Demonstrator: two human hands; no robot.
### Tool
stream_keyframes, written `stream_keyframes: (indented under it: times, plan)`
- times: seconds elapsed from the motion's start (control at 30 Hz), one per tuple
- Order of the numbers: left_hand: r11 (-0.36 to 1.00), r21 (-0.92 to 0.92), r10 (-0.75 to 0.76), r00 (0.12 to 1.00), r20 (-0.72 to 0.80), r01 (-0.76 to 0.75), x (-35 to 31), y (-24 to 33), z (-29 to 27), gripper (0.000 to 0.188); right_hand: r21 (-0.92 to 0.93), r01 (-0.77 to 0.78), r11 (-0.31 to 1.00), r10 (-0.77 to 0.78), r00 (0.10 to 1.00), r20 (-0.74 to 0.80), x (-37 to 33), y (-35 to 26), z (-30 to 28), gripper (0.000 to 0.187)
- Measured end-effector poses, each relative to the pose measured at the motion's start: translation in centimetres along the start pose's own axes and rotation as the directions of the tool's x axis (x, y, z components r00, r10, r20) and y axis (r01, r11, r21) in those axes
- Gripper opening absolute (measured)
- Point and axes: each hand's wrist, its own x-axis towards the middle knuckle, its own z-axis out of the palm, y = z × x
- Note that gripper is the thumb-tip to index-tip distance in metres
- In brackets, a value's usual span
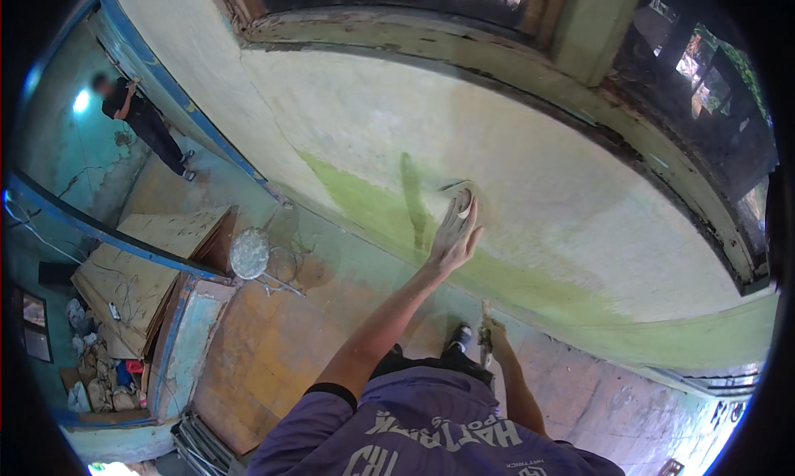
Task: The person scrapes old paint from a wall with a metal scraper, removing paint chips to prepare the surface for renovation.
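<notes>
My left hand (454,234) reaches up to the wall (356,103), its fingers close together and pressed near the surface. Under the fingertips shows a small, rounded pale piece (464,199); its kind is unclear. Around it the wall is coated whitish, while a light green band (571,298) runs along its lower part. Lower and to the right, my right hand (498,337) hangs by my side, closed round a narrow, pale-smeared tool (485,331) seen edge-on. Its blade or plate cannot be made out.
Weathered window frames (431,33) line the top of the wall. On the floor left stand a round, whitish-crusted container (249,253) and a thin rod. Behind a low partition (199,331) lean wooden boards (137,269) above heaped rags. Another person (142,120) stands in the doorway beyond.
</notes>
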Motion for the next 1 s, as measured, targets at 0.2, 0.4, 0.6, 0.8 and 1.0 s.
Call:
stream_keyframes:
  times: [0.2,0.4,0.6,0.8,1.0]
  plan:
    - [0.914,-0.256,-0.397,0.830,-0.392,0.316,7.5,-4.2,-8.2,0.071,0.056,0.037,0.998,-0.035,0.999,-0.033,-2.1,-0.2,2.7,0.016]
    - [0.932,-0.335,-0.105,0.988,0.110,0.136,0.4,-6.0,-12.5,0.065,-0.261,0.216,0.941,-0.218,0.976,0.021,-4.5,-4.6,10.0,0.021]
    - [0.656,-0.216,-0.604,0.674,0.425,0.723,-24.5,-8.8,-16.7,0.060,-0.671,0.410,0.617,-0.514,0.856,0.050,-0.2,-11.3,18.3,0.017]
    - [0.358,-0.325,-0.747,0.478,0.462,0.875,-36.1,-8.1,-26.9,0.054,-0.886,0.451,0.108,-0.803,0.565,0.189,6.9,-15.0,25.5,0.015]
    - [0.267,-0.311,-0.868,0.368,0.334,0.912,-38.6,-10.5,-31.8,0.049,-0.912,0.390,0.125,-0.819,0.559,0.127,12.9,-17.6,33.6,0.017]
